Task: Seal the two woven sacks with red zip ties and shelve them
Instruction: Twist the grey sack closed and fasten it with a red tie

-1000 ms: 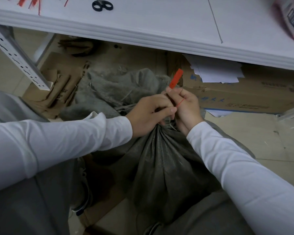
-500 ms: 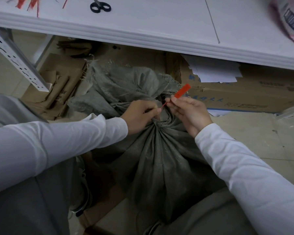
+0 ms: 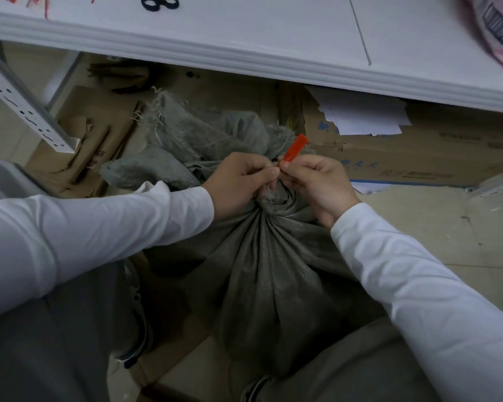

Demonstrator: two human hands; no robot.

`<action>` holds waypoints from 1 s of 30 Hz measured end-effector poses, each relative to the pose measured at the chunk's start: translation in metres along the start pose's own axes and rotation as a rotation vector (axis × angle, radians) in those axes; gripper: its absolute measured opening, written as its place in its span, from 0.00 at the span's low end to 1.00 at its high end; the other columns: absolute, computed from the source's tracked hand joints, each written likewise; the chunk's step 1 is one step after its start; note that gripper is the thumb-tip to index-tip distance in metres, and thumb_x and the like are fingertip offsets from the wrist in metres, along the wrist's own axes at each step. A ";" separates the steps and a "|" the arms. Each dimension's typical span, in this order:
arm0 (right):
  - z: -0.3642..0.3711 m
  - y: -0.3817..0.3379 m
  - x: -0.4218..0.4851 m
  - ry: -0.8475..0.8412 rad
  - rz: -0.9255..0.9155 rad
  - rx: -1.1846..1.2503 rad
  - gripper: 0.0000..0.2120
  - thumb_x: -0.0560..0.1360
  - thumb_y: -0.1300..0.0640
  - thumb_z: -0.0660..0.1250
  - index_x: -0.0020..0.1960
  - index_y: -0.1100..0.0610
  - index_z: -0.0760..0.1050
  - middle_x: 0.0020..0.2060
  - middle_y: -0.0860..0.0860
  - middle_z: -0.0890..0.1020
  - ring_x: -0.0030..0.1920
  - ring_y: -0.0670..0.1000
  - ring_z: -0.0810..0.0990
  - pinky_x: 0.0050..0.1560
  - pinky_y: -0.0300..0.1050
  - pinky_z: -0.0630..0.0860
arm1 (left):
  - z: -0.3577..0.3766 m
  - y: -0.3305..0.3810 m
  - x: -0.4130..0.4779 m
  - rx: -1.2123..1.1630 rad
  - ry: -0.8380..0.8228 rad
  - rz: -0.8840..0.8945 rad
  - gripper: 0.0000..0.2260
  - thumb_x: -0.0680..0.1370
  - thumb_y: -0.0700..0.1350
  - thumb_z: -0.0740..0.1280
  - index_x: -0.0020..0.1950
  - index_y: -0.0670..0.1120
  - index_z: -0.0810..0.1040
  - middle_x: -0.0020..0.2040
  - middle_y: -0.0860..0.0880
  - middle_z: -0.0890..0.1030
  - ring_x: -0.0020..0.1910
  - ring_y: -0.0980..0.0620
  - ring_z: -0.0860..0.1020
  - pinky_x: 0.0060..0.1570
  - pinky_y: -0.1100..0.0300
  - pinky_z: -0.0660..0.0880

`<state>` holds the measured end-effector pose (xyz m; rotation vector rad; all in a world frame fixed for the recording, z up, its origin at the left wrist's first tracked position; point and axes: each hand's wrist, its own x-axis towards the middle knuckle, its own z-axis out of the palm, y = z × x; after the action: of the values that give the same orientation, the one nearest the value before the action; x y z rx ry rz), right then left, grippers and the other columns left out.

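The grey woven sack is sitting on the tiled floor below a white counter that is carrying scissors. At the sack's bunched neck, the left grip and right grip are both pinching the red zip tie. A cardboard box is lying behind.

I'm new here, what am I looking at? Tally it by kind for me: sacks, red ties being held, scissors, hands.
woven sack: 1
red zip tie, pinched in the fingers of both hands: 1
scissors: 1
hands: 2, the left hand and the right hand
Total: 5
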<state>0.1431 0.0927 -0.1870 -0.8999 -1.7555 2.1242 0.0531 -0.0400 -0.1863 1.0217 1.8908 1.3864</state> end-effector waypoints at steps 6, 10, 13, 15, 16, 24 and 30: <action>0.003 -0.006 -0.003 -0.006 -0.041 -0.062 0.07 0.74 0.69 0.68 0.38 0.62 0.79 0.37 0.55 0.84 0.36 0.47 0.83 0.41 0.38 0.79 | -0.001 0.001 -0.001 0.003 0.007 -0.015 0.14 0.80 0.38 0.62 0.34 0.43 0.76 0.27 0.50 0.72 0.26 0.61 0.69 0.32 0.71 0.66; 0.004 -0.007 -0.004 -0.013 -0.059 -0.084 0.06 0.74 0.69 0.67 0.39 0.63 0.79 0.33 0.52 0.84 0.34 0.45 0.83 0.38 0.35 0.78 | -0.002 -0.001 0.000 0.006 0.028 -0.036 0.14 0.79 0.39 0.63 0.34 0.43 0.76 0.27 0.50 0.72 0.26 0.61 0.69 0.32 0.71 0.67; 0.004 -0.007 -0.004 -0.024 -0.073 -0.104 0.04 0.74 0.69 0.68 0.41 0.64 0.80 0.31 0.51 0.84 0.33 0.45 0.83 0.36 0.34 0.76 | -0.002 -0.002 0.000 -0.007 0.051 -0.045 0.14 0.79 0.39 0.63 0.33 0.44 0.76 0.26 0.50 0.72 0.26 0.61 0.70 0.32 0.70 0.67; 0.004 -0.007 -0.003 -0.025 -0.079 -0.119 0.04 0.74 0.69 0.68 0.42 0.63 0.80 0.32 0.52 0.84 0.34 0.46 0.83 0.37 0.34 0.76 | -0.002 -0.002 0.000 -0.006 0.056 -0.051 0.14 0.79 0.39 0.63 0.33 0.43 0.76 0.26 0.49 0.72 0.26 0.60 0.70 0.32 0.69 0.68; 0.003 -0.007 -0.002 -0.028 -0.079 -0.128 0.04 0.74 0.68 0.68 0.42 0.63 0.80 0.33 0.52 0.84 0.35 0.47 0.83 0.38 0.35 0.76 | -0.002 -0.002 0.001 -0.004 0.058 -0.053 0.14 0.79 0.39 0.63 0.33 0.43 0.76 0.26 0.49 0.72 0.26 0.60 0.70 0.33 0.69 0.68; 0.003 -0.008 0.000 -0.046 -0.111 -0.147 0.04 0.73 0.70 0.68 0.42 0.64 0.80 0.35 0.51 0.85 0.36 0.45 0.83 0.39 0.35 0.77 | -0.002 -0.003 0.001 -0.001 0.057 -0.058 0.15 0.79 0.39 0.63 0.32 0.45 0.76 0.26 0.49 0.72 0.26 0.58 0.70 0.33 0.67 0.68; 0.007 -0.005 -0.002 -0.045 -0.200 -0.277 0.03 0.71 0.70 0.71 0.43 0.65 0.82 0.37 0.55 0.85 0.38 0.48 0.83 0.46 0.43 0.80 | -0.001 -0.002 0.001 0.001 0.069 -0.042 0.14 0.79 0.40 0.63 0.34 0.43 0.77 0.27 0.51 0.72 0.27 0.58 0.70 0.33 0.67 0.68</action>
<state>0.1390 0.0871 -0.1807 -0.7069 -2.1016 1.8203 0.0510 -0.0405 -0.1880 0.9397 1.9516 1.4140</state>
